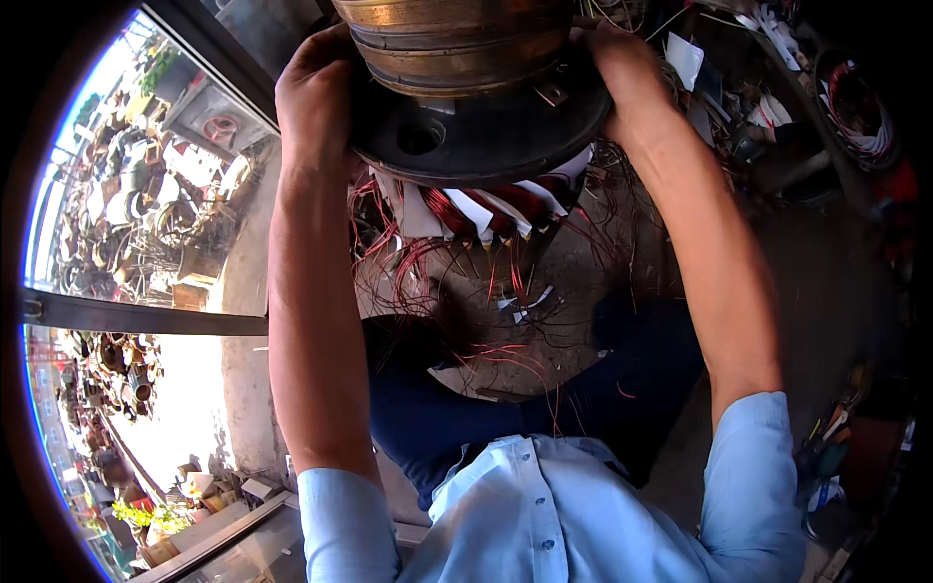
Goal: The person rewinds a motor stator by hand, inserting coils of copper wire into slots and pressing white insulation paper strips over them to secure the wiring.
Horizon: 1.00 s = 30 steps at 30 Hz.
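Roughly upright, the copper-coloured cylinder (457, 47) rises from the black disc (510, 134).

Past the window frame (146, 317) are a big heap of junk (136, 199), a red wheel (222, 128) and a green plant (154, 519) (it is bright out there).

The cylinder (457, 47) before me looks like worn, brownish metal with a dull sheen; the dark plate (496, 146) beneath it is smoother, faintly glossy. Red wires (443, 207) shine between matt, paper-like white strips (469, 210). My shirt (612, 515) is matt, creased cloth; the floor (564, 335) looks rough.
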Motion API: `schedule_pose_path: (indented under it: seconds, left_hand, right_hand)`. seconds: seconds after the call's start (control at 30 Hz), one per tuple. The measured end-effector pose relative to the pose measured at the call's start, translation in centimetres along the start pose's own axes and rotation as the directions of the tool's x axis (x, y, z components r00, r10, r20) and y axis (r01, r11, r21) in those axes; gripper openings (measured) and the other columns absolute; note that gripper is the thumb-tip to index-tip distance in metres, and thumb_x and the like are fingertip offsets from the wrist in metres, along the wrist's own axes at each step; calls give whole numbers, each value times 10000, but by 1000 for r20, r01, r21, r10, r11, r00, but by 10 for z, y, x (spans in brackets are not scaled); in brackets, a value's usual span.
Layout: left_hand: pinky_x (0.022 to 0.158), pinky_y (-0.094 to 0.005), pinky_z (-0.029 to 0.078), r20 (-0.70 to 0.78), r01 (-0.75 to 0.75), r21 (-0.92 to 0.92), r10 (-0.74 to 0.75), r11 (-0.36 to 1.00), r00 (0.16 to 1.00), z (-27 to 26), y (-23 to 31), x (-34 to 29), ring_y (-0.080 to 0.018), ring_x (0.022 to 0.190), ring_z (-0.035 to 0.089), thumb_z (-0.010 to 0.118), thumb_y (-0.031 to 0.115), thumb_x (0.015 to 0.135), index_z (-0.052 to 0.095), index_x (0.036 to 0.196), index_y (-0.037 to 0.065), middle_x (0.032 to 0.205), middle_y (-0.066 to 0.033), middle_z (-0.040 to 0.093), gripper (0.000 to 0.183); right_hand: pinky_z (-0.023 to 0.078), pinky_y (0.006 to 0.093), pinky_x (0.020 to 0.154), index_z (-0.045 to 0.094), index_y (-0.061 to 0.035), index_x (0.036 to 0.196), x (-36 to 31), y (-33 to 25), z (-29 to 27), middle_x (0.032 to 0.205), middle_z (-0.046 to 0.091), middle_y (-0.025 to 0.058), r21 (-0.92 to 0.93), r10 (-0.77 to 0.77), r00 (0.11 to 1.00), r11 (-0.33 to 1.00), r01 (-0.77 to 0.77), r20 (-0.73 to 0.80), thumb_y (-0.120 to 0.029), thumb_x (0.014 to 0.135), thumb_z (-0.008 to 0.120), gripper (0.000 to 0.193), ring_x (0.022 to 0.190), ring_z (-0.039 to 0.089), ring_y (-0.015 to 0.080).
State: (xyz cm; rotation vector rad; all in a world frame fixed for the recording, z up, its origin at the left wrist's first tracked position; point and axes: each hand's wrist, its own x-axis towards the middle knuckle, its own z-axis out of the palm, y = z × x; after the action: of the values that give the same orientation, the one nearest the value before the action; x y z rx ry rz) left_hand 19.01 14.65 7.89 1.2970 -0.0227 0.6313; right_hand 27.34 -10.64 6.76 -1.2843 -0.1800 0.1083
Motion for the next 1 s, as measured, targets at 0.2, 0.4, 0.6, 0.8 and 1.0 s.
schedule_pose_path:
  seconds: [0.2,0.4,0.6,0.8,1.0]
  left_hand:
    - [895,-302,567,143,32,53,-39,998,989,17,-10,27,-189,944,707,476,-160,835,707,1142,-45,1063,-89,740,401]
    - [904,-297,569,205,76,209,-119,975,971,35,-9,39,-185,975,713,594,-48,936,690,1218,-50,1120,-111,743,297]
    - [879,-287,554,100,-64,574,7,817,995,24,8,24,-155,966,704,673,88,952,666,1255,-79,1115,-120,754,346]
    - [1010,-404,550,-161,-230,371,306,900,938,5,12,-42,-248,1084,685,582,85,1002,649,1182,-60,1124,-155,705,241]
    - [938,-326,502,283,-385,645,262,660,923,10,-6,-165,-203,1014,665,543,49,1011,677,1160,-42,1096,-141,709,220]
  right_hand:
    - [590,421,886,666,0,1169,-7,-5,-8,1107,719,138,164,4,993,986,15,-117,-48,966,560,234,982,706,269]
    - [600,439,855,666,28,1138,38,14,-25,1059,711,169,187,48,982,982,-13,-181,-54,967,583,207,944,700,279]
    - [555,397,825,691,12,1118,12,13,-7,1005,704,138,37,-93,973,994,103,-209,-64,940,616,207,908,670,250]
    - [497,340,875,679,-17,1173,22,21,-28,1042,688,97,-244,-191,975,957,159,-113,-193,957,626,283,923,617,185]
    - [558,378,782,668,-10,1094,-60,38,-62,936,730,132,-395,-528,842,800,451,-110,-172,986,611,203,864,717,254]
